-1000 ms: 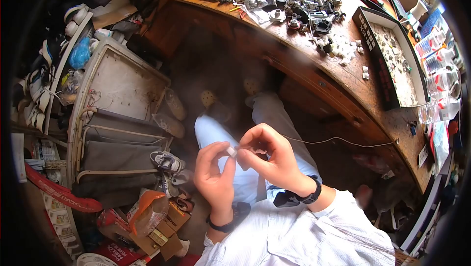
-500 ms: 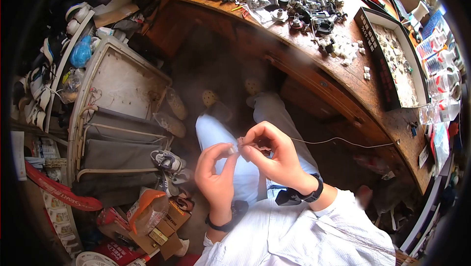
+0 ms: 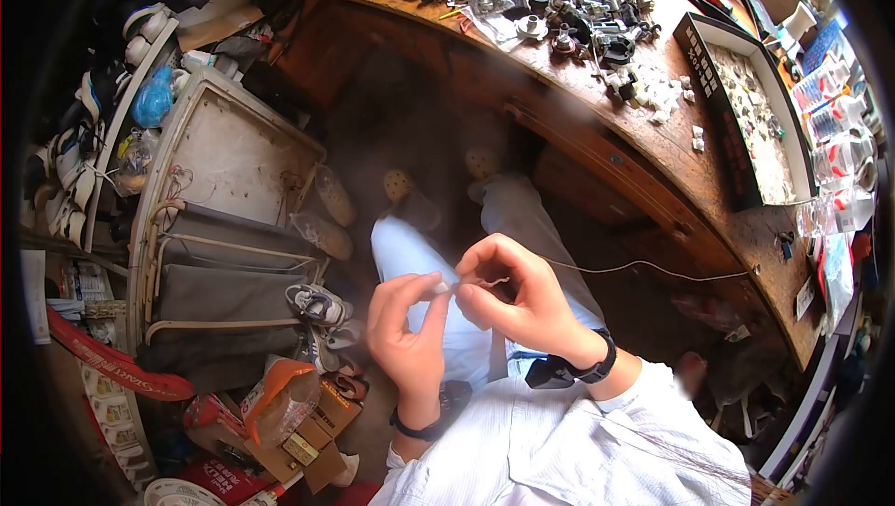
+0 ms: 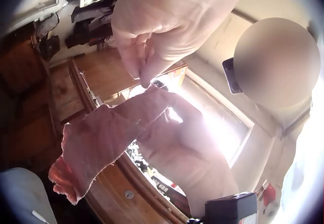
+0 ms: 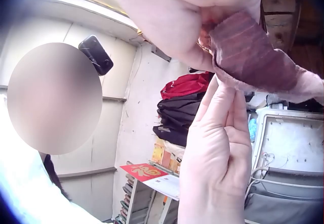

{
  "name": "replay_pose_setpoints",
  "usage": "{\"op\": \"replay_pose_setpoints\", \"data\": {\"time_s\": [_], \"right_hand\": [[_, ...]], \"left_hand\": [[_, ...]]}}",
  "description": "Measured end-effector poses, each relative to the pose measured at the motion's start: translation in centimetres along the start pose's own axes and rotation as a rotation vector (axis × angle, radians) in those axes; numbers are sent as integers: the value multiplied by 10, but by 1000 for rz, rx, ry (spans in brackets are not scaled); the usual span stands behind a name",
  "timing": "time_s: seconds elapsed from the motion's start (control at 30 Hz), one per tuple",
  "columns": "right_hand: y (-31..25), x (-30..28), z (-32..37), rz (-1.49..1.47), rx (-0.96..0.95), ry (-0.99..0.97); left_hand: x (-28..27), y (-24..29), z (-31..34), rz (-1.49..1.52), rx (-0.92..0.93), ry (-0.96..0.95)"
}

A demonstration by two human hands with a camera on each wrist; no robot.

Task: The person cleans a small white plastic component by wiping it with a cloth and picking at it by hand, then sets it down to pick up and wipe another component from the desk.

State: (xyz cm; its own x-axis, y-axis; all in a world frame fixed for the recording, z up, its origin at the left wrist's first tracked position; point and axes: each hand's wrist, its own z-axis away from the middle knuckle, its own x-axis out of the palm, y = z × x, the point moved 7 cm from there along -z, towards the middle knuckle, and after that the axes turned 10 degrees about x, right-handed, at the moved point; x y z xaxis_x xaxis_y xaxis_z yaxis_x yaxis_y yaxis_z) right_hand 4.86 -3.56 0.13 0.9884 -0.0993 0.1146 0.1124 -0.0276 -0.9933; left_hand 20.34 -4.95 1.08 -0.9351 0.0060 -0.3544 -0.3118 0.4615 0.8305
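Note:
Above the lap, my left hand (image 3: pixel 408 324) pinches a small white piece (image 3: pixel 442 289) between thumb and fingertips. Close beside it, my right hand (image 3: pixel 524 305) grips a thin strip of reddish-brown cloth (image 4: pixel 96 138) with ragged edges. A loose length of the strip hangs past the right hand in the left wrist view. In the right wrist view the cloth (image 5: pixel 253 57) spreads out from under the right fingers, and the left fingertips meet at its edge. The fingers hide most of the white piece.
A wooden desk (image 3: pixel 653 156) curves ahead, carrying a heap of small metal and black parts (image 3: pixel 597 16), white pieces (image 3: pixel 657 91) and a black-rimmed box (image 3: pixel 736 142). A thin cable (image 3: pixel 643 263) runs to the desk edge. Shoes (image 3: pixel 319 305) and a folded frame (image 3: pixel 233 291) stand left.
The right fingers and the cloth have shifted slightly against the left fingertips. The white piece shows less than a second ago. Both hands stay close together over the lap.

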Motion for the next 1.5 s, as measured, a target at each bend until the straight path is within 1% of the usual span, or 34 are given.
{"op": "replay_pose_setpoints", "data": {"time_s": [0.03,0.07,0.13,0.23,0.33,0.4,0.43,0.5,0.57,0.63,0.7,0.73,0.8,0.83,0.9,0.93,1.0,1.03,1.1,1.2,1.37,1.43,1.5], "right_hand": [[-3,1,0,48,-46,-4],[-7,0,1,49,-46,-4],[-3,0,2,-28,151,-45],[0,0,3,-65,135,-25],[0,0,3,-97,120,12],[-1,1,3,-100,123,10],[-1,1,3,-103,126,10],[-1,-1,4,-77,135,20],[0,-2,4,-51,145,29],[-3,-2,4,1,115,56],[-4,-2,4,27,119,59],[-4,-3,4,53,122,64],[-6,-3,4,89,85,75],[-8,-4,5,125,48,87],[-7,-5,5,121,34,86],[-7,-5,5,116,19,84],[-4,-3,5,75,37,64],[-2,-2,5,34,54,44],[-5,-1,4,39,42,31],[-9,0,4,63,22,22],[-7,-1,4,54,13,32],[-14,-2,4,142,-125,72],[-13,-2,4,121,-106,72]], "left_hand": [[0,0,0,1,0,0],[1,2,0,-6,37,-3],[3,6,-1,-13,74,-7],[2,9,-4,-55,97,20],[5,9,-5,17,102,-1],[11,-6,0,367,-147,39],[11,-7,1,368,-147,39],[12,-15,5,506,-239,53],[11,-18,6,503,-218,52],[10,-18,7,500,-197,53],[7,-15,6,412,-140,37],[7,-15,6,412,-140,38],[6,-9,4,236,-11,-25],[5,-9,3,236,-12,-25],[8,-7,2,213,-29,-110],[8,-5,2,214,-30,-109],[10,-16,8,397,-296,-47],[12,-15,8,398,-296,-48],[11,-18,9,650,-346,101],[9,-24,11,737,-297,82],[13,-14,9,677,-307,23],[14,-13,9,638,-304,0],[15,-15,10,646,-324,-24]]}}
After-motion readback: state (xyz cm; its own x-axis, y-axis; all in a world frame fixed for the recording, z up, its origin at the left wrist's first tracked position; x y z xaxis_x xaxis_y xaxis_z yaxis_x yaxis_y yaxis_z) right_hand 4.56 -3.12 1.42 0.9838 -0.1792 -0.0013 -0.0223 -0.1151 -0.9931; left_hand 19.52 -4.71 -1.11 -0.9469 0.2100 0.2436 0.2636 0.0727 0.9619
